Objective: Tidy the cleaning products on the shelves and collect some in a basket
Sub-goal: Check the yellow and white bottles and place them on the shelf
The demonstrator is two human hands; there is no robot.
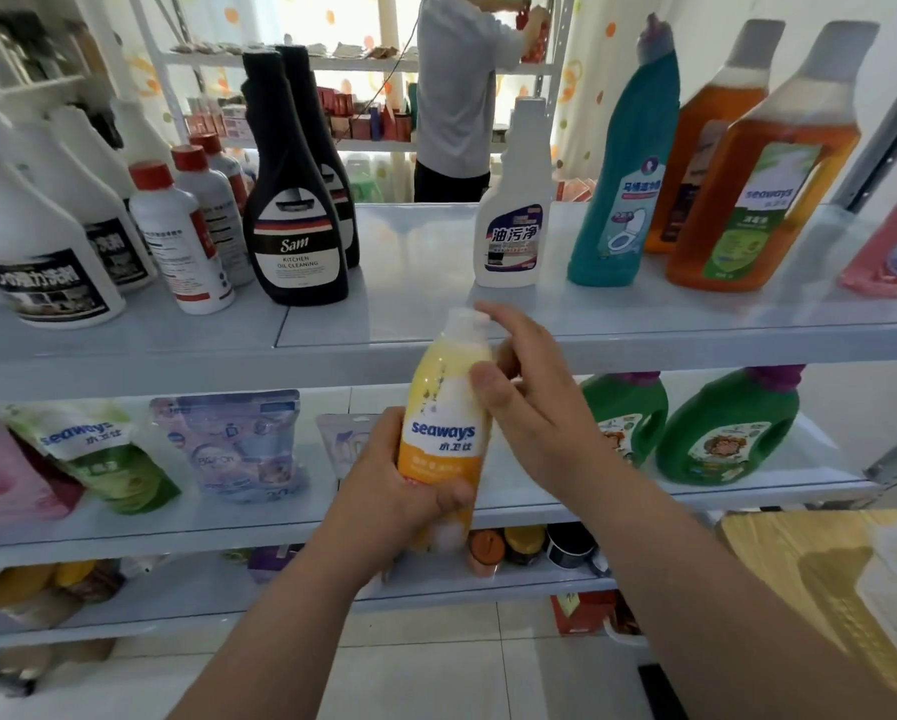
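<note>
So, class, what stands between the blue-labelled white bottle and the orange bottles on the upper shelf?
A teal toilet-cleaner bottle, as the head view shows.

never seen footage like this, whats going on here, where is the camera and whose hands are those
There is no machine here: one camera is worn on a person's head, looking forward and down, so the two arms are the wearer's own. The left hand grips the lower part of a yellow Seaways bottle, held upright. The right hand touches it near the top with loose fingers. On the upper shelf stand black Sam bottles, a white bottle, a teal toilet cleaner and orange bottles. Lower down are pouches and green jugs. Another person works at a shelf behind.
</note>
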